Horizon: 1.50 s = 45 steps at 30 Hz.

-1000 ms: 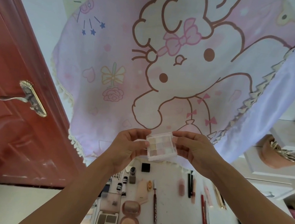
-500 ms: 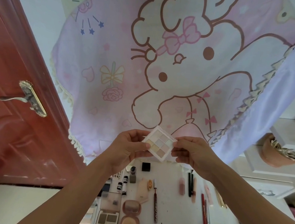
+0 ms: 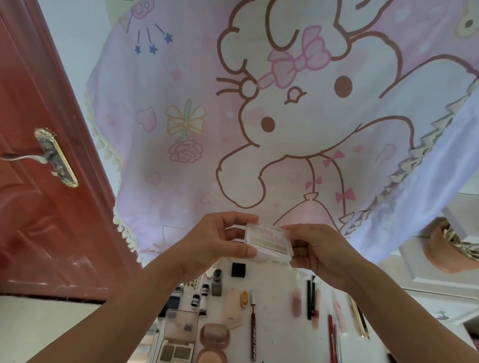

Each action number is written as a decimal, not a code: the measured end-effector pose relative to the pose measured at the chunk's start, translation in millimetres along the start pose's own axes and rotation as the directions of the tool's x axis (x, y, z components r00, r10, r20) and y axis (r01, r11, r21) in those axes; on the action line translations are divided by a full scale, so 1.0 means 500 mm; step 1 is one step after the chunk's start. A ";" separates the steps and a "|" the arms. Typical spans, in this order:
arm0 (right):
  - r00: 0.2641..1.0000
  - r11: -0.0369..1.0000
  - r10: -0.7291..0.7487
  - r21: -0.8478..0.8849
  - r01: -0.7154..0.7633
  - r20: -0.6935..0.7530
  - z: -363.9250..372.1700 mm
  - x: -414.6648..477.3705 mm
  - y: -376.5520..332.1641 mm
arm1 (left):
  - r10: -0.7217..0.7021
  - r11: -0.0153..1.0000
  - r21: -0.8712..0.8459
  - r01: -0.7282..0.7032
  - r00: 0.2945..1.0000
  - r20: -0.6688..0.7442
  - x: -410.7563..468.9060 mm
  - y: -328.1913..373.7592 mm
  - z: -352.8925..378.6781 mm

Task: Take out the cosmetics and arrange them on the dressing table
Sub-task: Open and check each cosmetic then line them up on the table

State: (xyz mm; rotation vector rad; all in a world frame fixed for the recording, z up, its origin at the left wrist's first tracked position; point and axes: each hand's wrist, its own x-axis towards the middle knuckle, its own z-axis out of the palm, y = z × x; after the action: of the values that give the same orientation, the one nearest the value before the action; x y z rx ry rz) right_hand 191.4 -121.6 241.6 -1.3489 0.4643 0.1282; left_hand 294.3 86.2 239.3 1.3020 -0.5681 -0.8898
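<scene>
A small clear eyeshadow palette (image 3: 270, 241) with pale squares is held in the air above the white dressing table (image 3: 276, 336). My left hand (image 3: 215, 244) grips its left edge and my right hand (image 3: 317, 251) pinches its right edge. Laid out on the table below are an open four-colour palette (image 3: 176, 354), an open round powder compact (image 3: 211, 356), a brown pencil (image 3: 252, 324), small bottles (image 3: 217, 281), a black cube (image 3: 238, 269) and several lip pens (image 3: 312, 299).
A pink cartoon cloth (image 3: 271, 109) hangs over the mirror behind the table. A red door (image 3: 22, 169) with a brass handle stands at the left. White shelves at the right hold a terracotta pot (image 3: 452, 255) of cotton swabs.
The palette has tipped from a tilted, face-on pose to lying nearly flat between both hands. Both hands stayed at about the same height.
</scene>
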 end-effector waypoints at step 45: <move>0.952 0.969 -0.125 -0.243 0.056 -0.281 -0.093 0.092 0.126 | -0.307 0.952 -0.133 0.277 0.854 -0.421 0.044 -0.248 0.056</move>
State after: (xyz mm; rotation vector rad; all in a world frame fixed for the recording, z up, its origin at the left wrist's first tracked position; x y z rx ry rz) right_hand 199.3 -159.6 159.4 -1.6271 0.6516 -0.1006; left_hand 255.2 49.4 121.9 1.4930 0.0189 -0.8150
